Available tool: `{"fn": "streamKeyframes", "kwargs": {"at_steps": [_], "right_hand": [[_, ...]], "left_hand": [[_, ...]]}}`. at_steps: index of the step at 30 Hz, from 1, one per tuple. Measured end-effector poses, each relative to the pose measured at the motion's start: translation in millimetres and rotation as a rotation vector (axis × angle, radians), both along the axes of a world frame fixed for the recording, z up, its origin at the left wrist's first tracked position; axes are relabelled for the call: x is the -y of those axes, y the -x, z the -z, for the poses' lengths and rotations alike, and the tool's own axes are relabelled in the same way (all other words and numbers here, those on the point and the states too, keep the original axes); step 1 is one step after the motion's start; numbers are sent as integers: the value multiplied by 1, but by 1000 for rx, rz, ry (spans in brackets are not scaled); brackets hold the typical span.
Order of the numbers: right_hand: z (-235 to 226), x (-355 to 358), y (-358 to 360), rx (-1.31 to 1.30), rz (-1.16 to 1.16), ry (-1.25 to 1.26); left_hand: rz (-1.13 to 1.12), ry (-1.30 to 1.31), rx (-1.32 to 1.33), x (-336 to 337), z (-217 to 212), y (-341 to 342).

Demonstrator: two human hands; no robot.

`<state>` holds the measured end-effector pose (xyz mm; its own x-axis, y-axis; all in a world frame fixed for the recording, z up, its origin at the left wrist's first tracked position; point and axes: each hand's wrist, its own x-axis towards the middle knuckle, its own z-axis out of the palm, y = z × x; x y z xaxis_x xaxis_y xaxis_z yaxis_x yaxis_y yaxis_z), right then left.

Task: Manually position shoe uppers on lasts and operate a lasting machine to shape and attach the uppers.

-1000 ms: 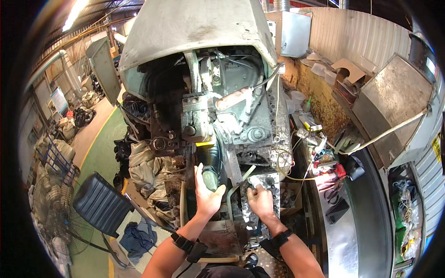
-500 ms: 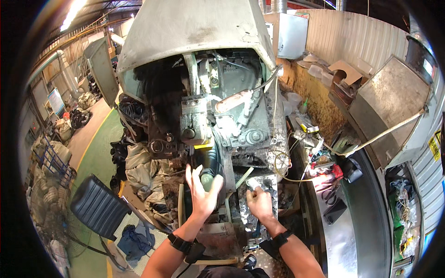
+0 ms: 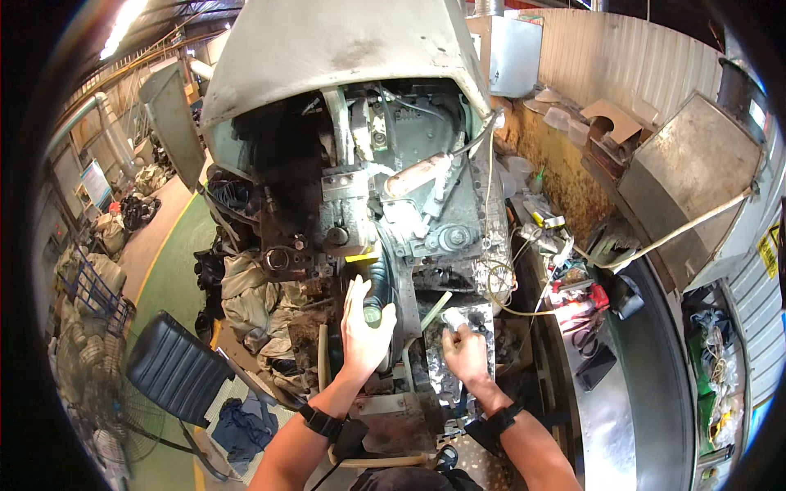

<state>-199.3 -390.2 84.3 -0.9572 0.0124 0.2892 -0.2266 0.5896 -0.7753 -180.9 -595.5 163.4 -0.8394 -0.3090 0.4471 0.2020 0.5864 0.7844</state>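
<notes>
My left hand (image 3: pixel 365 337) is raised in front of the machine, its fingers stretched upward and the thumb apart. Between thumb and fingers shows a pale green round end (image 3: pixel 372 314), below a dark ribbed hose (image 3: pixel 376 282); whether the hand touches it I cannot tell. My right hand (image 3: pixel 466 355) is closed, with its fingertips at a short white knob-like piece (image 3: pixel 453 317) above a worn metal plate (image 3: pixel 440 360). A pale green stick-like bar (image 3: pixel 437 308) slants up just left of that knob. The large machine (image 3: pixel 352 209) stands ahead under a whitish hood (image 3: pixel 352 45).
To the left are a black padded chair (image 3: pixel 176 364) with a blue cloth (image 3: pixel 243 430), and beige cloth heaps (image 3: pixel 250 299). On the right, a cluttered bench holds small tools and a red item (image 3: pixel 598 296), beside a dark curved conveyor-like belt (image 3: pixel 659 385). A yellowish hose (image 3: pixel 684 233) crosses there.
My left hand's fingers have drawn closer together and the hand has turned slightly beside the green round end. My right hand has shifted slightly right and down, still at the white knob-like piece.
</notes>
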Motion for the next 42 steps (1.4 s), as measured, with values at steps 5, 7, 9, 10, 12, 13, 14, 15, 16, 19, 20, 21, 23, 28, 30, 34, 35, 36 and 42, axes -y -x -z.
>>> {"fn": "streamKeyframes", "kwargs": {"at_steps": [5,7,9,10,12,13,14,15,16,19,20,21,23,28,30,34,35,36,42], "right_hand": [[0,2,-6,-55,37,2],[0,4,-4,-44,48,-26],[-7,7,-4,3,49,-85],[-3,10,-3,-6,46,-85],[7,9,2,19,60,-67],[9,4,1,16,60,-84],[10,0,2,-31,78,-81],[10,2,0,-79,91,-73],[9,3,-1,-80,96,-57],[11,3,-4,-28,72,-92],[4,6,-6,47,35,-98],[-2,11,-9,88,15,-9],[-63,46,-30,159,-197,298],[-90,121,-48,-144,-306,-116],[-69,128,-51,-78,-245,-79],[-48,131,-47,-143,-166,-64],[-47,133,-47,-145,-168,-62],[-48,134,-46,-103,-149,-65],[-47,123,-36,71,-218,159]], "left_hand": [[67,-5,18,-4,23,-31],[79,18,29,1,24,-32],[120,1,5,5,25,-33],[121,-16,19,9,26,-34],[147,-20,42,8,15,-38],[166,-4,70,10,7,-42],[223,-88,77,18,0,-44],[273,-290,41,29,8,-46],[282,-607,82,43,14,-57],[146,-758,116,81,44,-91],[94,-674,130,98,64,-103],[46,-592,139,110,81,-110],[-32,-602,181,129,96,-118],[70,-819,171,147,82,-94],[132,-762,102,143,75,-79],[228,-787,24,122,65,-64],[223,-807,12,116,63,-66],[234,-840,27,112,60,-71],[335,-858,60,102,45,-79]]}}
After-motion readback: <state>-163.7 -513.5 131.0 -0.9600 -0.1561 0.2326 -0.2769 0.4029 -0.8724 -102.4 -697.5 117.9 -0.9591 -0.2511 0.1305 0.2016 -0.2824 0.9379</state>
